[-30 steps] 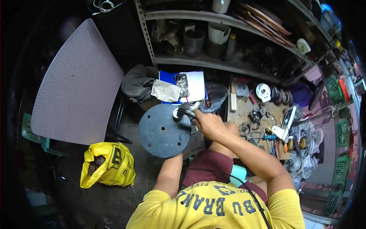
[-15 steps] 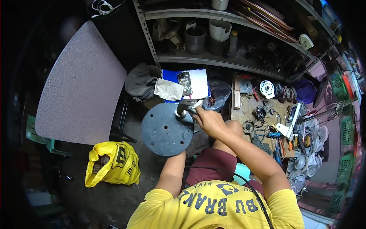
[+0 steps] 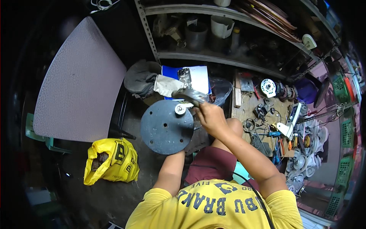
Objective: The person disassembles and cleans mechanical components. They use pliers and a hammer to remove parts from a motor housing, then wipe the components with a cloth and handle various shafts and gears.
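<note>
A round dark grey plate [image 3: 166, 139] with several small holes faces up in front of me. My left forearm [image 3: 173, 168] runs beneath it, and the plate hides my left hand. My right hand [image 3: 211, 117] is closed around a hammer, whose metal head [image 3: 188, 94], smeared by motion, hangs above the plate's upper right edge. Just below the head is a pale round fitting [image 3: 180, 109] with a dark centre, joined to a short white arm. Whether my fingers also touch that white arm is unclear.
A yellow plastic bag [image 3: 112, 160] lies on the floor at left, near a chair back [image 3: 80, 84]. Beyond the plate are a grey cloth [image 3: 142, 82], a phone [image 3: 184, 77] and papers [image 3: 199, 80]. Tools and small parts cover a wooden board [image 3: 244, 110] at right.
The hammer head has lifted off the fitting at the plate's edge and moved slightly away, uncovering the fitting's round top. The plate has barely shifted.
</note>
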{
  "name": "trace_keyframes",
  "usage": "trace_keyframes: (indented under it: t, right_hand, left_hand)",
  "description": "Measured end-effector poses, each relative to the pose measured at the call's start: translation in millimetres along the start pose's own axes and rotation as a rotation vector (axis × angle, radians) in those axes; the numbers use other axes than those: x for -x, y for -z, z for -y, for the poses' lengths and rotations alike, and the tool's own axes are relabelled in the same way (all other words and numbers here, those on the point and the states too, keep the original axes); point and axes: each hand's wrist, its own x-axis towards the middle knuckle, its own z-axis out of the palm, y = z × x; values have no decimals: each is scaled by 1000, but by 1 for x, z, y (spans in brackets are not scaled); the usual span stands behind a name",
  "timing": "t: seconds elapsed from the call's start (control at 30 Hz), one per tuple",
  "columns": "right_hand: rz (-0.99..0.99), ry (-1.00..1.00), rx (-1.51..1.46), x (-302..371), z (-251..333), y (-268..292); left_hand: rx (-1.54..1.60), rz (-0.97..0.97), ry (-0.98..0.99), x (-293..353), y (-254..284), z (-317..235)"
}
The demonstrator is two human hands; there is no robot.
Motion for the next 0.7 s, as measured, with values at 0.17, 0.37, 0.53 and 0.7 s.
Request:
trace_keyframes:
  t: [0.17,0.37,0.53,0.7]
  right_hand:
    - [264,-60,188,7,-14,-19]
    - [-23,82,4,3,-15,-17]
    - [148,-14,115,2,-9,-15]
    - [47,14,62,6,-25,-7]
  left_hand:
    - [14,-11,-14,5,2,2]
    - [11,-9,-6,1,1,4]
    - [15,-17,-13,5,4,-3]
    - [32,-17,7,0,6,7]
